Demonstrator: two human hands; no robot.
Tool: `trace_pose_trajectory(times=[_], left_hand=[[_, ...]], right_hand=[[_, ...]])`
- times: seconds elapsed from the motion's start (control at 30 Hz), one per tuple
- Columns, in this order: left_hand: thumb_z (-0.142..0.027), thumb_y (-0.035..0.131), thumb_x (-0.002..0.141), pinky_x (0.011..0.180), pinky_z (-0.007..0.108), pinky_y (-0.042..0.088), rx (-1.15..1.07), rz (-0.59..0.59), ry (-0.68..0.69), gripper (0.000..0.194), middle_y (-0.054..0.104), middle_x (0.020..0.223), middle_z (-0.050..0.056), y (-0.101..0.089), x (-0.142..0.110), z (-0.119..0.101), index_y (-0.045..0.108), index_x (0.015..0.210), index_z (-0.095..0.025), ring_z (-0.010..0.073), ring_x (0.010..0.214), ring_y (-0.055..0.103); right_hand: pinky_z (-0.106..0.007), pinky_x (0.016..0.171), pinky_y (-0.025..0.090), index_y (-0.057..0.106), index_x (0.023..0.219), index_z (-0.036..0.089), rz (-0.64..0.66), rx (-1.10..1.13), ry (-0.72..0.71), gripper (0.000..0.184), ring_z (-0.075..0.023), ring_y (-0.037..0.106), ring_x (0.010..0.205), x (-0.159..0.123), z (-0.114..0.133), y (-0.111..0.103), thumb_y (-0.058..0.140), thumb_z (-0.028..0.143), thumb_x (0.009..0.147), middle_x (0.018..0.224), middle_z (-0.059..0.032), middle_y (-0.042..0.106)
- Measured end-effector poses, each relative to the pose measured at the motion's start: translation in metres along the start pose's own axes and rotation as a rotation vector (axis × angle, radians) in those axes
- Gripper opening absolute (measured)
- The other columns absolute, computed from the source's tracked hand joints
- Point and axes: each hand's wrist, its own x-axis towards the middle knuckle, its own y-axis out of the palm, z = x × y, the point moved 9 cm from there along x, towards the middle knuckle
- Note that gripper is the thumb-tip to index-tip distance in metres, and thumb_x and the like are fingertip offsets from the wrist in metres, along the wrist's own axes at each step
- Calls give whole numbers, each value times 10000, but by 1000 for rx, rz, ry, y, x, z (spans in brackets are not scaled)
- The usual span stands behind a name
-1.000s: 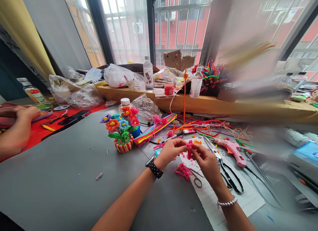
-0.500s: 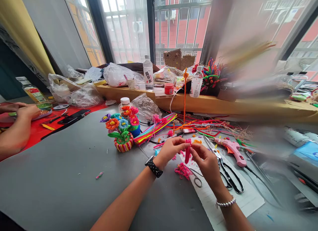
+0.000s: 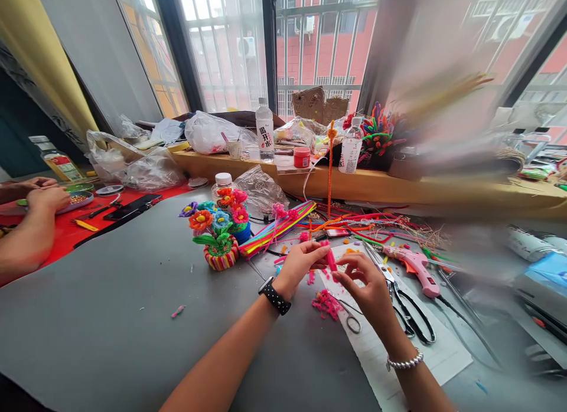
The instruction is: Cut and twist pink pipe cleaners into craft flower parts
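Note:
My left hand (image 3: 300, 265) pinches the top of a short pink pipe-cleaner piece (image 3: 331, 259), holding it above a white paper sheet (image 3: 398, 353). Just to its right, my right hand (image 3: 368, 287) has its fingers curled and thumb raised, close to the pink piece's lower end without clearly gripping it. A black watch sits on my left wrist and a bead bracelet on my right. Pink fuzzy scraps (image 3: 325, 303) lie on the grey table (image 3: 110, 317) under my hands, next to small scissors (image 3: 352, 320).
A pipe-cleaner flower pot (image 3: 218, 235) and a bundle of coloured pipe cleaners (image 3: 277, 228) lie to the left. Large black scissors (image 3: 410, 317) and a pink glue gun (image 3: 416, 267) lie to the right. Bottles and bags crowd the wooden sill (image 3: 376, 190). Another person's hands (image 3: 38, 196) work at far left.
My right hand has come off the pink piece and moved slightly down and right. My left hand now holds the piece alone, tilted. The other person's hands have shifted a little.

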Motion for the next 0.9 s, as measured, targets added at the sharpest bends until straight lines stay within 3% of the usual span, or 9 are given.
trace_pose_trajectory(times=[0.13,0.33,0.53,0.7,0.9], left_hand=[[-330,664,608,617,229,434,-8,-24,17,248,577,637,10,-3,1,-1,548,664,-118,85,581,538],[-339,652,625,648,237,439,-14,-18,19,259,591,688,19,-4,2,-1,572,745,-123,95,617,553],[-340,653,623,692,250,436,-70,4,30,265,602,727,22,-2,2,-2,583,765,-127,104,657,563],[-348,641,635,685,258,437,-19,13,69,260,600,719,26,-1,3,-5,586,759,-126,114,665,559],[-364,639,628,657,250,431,26,24,101,270,589,706,19,1,2,-8,582,737,-124,112,653,551]], right_hand=[[-259,514,494,550,844,185,56,-22,-22,193,-143,540,628,-1,2,8,608,303,703,839,-51,558],[-286,599,514,549,865,178,114,127,83,157,-163,579,707,-3,-9,14,557,277,744,844,-56,589],[-292,575,522,550,882,185,24,417,265,266,-178,603,699,-3,-27,11,612,357,689,801,-45,628],[-271,534,490,629,779,152,30,328,318,265,-169,598,607,-5,-31,10,601,399,687,663,-42,642],[-257,537,459,667,750,146,3,333,381,252,-150,547,598,-5,-38,4,615,381,674,690,-40,638]])
